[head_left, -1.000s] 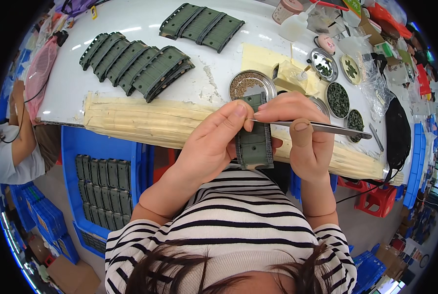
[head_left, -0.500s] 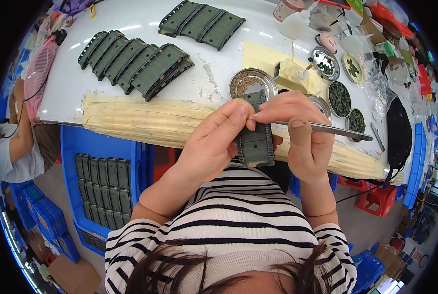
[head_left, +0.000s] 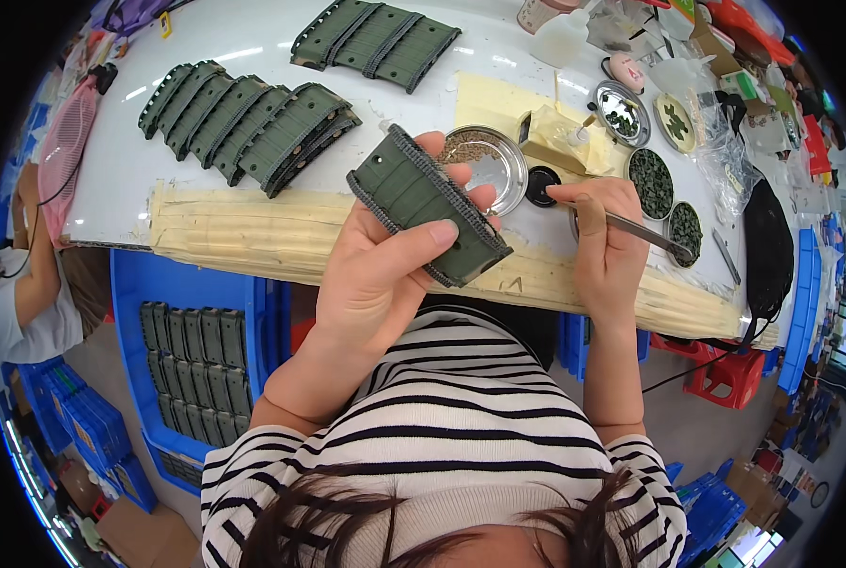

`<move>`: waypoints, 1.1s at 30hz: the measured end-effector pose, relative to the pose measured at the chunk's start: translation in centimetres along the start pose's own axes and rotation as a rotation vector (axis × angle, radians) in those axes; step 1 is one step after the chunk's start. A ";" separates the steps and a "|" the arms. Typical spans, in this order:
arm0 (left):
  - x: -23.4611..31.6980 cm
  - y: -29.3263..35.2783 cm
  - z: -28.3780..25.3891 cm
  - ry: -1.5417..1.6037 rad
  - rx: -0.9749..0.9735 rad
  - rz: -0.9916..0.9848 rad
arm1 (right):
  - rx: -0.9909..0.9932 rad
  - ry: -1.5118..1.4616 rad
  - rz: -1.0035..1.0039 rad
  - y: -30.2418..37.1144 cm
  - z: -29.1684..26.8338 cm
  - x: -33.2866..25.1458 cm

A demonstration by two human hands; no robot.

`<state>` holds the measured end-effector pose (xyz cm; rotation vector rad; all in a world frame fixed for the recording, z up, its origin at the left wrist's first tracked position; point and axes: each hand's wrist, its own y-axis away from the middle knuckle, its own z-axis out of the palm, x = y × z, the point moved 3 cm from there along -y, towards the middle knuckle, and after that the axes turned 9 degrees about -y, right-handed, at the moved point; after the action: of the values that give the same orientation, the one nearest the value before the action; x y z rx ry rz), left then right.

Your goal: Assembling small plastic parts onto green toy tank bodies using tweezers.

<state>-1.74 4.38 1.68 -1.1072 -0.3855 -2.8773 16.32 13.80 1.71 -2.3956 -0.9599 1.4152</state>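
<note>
My left hand (head_left: 361, 284) grips a dark green curved panel (head_left: 418, 204) with ridged, textured long edges. The thumb presses on its face and the fingers curl behind the far edge, so the panel tilts over the table's front. In my right hand (head_left: 607, 251) is a pair of metal tweezers (head_left: 655, 239), pinched near the narrow end. The fingertips are beside a small black round dish (head_left: 542, 182); the tweezers' fine tips are hard to make out there. Just behind the panel stands a round metal tin (head_left: 520, 170) with brown grains in it.
Stacked green panels (head_left: 243, 128) and another group (head_left: 375, 43) lie at the back left. Tins of small dark green pieces (head_left: 650, 185) stand at right, near a yellow box (head_left: 560, 156). A blue crate (head_left: 127, 322) below holds more panels. Another person's arm (head_left: 39, 275) shows at far left.
My left hand has moved left and turned the panel to a slant. My right hand has come away from the panel and shifted right with the tweezers, to the black dish.
</note>
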 end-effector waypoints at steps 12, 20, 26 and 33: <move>0.3 0.6 -0.1 0.071 0.081 0.051 | 0.019 0.015 -0.088 0.0 0.0 -0.2; 0.1 0.1 -0.3 0.084 0.148 -0.059 | -0.045 -0.436 -0.228 0.3 -0.6 -5.0; -0.3 0.1 -0.2 0.035 0.126 -0.049 | -0.131 -0.629 -0.066 0.8 1.0 -5.0; -0.4 0.0 0.1 0.089 0.158 -0.053 | -0.146 -0.511 -0.073 0.6 1.3 -5.3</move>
<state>-1.43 4.34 1.50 -0.9551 -0.6338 -2.8688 13.68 9.81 4.51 -2.0974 -1.2846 2.0426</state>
